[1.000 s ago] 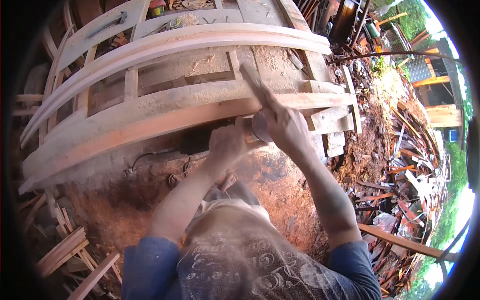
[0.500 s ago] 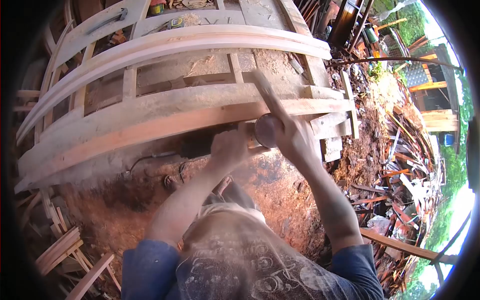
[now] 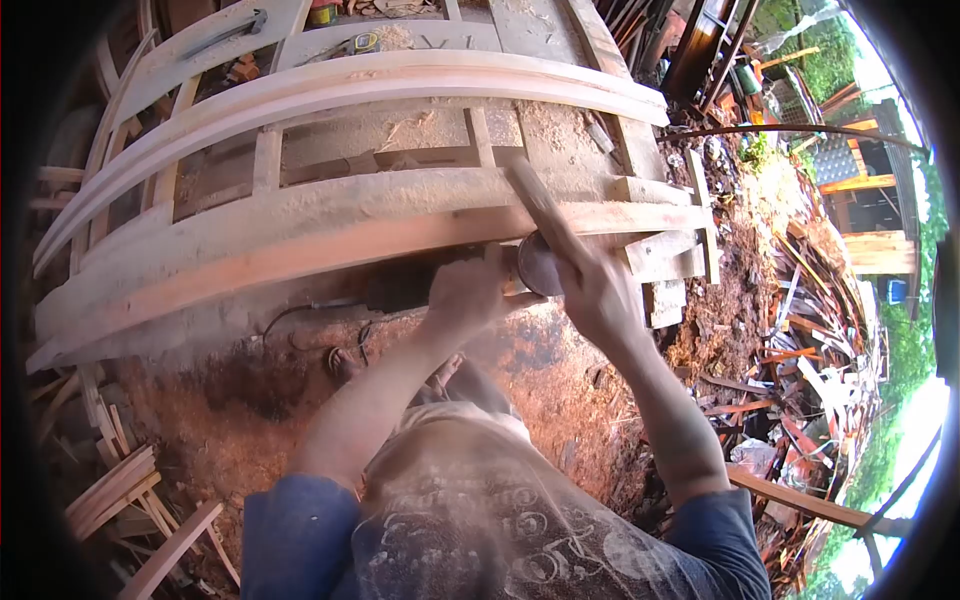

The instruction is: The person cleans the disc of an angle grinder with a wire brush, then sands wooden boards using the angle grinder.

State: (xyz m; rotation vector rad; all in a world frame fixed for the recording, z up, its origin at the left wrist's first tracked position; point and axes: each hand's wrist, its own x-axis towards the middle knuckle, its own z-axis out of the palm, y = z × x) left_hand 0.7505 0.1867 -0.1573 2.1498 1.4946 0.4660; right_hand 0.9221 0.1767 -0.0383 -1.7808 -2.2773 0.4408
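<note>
- Fingers on both sides are curled tight: left hand point(image 3: 467, 292) is closed around the front of a dark power tool point(image 3: 398, 288), right hand point(image 3: 605, 292) around the near end of a wooden bar point(image 3: 540, 205). Fingertips are too blurry to pick out.
- Tool-wise, the body sticks out leftward from the left hand, and its round disc point(image 3: 538, 265) sits between the two hands, right beside the right one. Can't tell if the bar is fixed to the tool.
- Compared with a second ago, hands and disc sit a touch further right along the pinkish curved beam point(image 3: 300, 252), and the disc shows more of its face. I'd read that as the same stretch being worked at a slightly different angle.
- Disc is at the beam's near edge; honestly can't tell if they touch. Bar slants up over the beam.
- Cord point(image 3: 325, 303) trails off the tool's left end.
- Further out, a paler curved beam point(image 3: 350, 85) lies beyond, over the sawdusty bench point(image 3: 530, 35).
- Wood scraps point(image 3: 800, 350) litter the ground on the right, cut boards point(image 3: 110, 490) lower left.
</note>
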